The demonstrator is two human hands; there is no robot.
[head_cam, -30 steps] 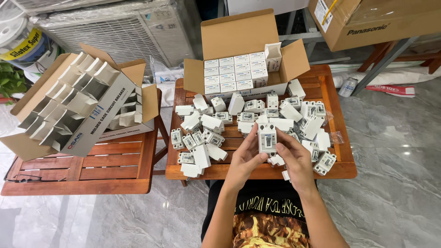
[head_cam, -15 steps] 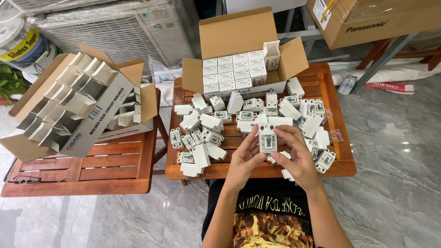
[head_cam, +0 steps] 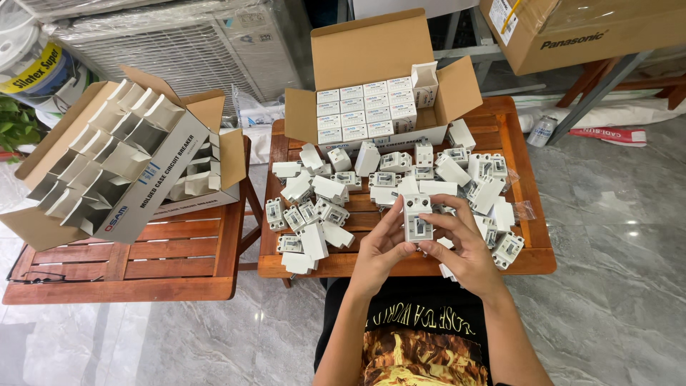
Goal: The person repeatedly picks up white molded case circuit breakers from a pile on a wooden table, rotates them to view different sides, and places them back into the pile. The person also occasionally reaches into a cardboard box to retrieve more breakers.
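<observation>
A small white circuit breaker [head_cam: 417, 218] stands upright between both my hands, above the near edge of a wooden table [head_cam: 532, 261]. My left hand [head_cam: 379, 246] grips its left side and my right hand [head_cam: 464, 246] grips its right side, fingers curled over the top. Several loose white breakers [head_cam: 314, 207] lie scattered across the table behind my hands. At the table's back stands an open cardboard box [head_cam: 375, 50] filled with small white cartons [head_cam: 364, 111].
A second wooden table [head_cam: 143, 268] at left carries open cardboard boxes [head_cam: 150, 189] holding empty white cartons. A large brown carton [head_cam: 572, 32] sits on a rack at upper right. A white air-conditioner unit [head_cam: 179, 43] stands behind. Grey tiled floor lies to the right.
The breaker in my hands has shifted slightly; my fingers have adjusted their grip around it. Everything on the tables stays where it was.
</observation>
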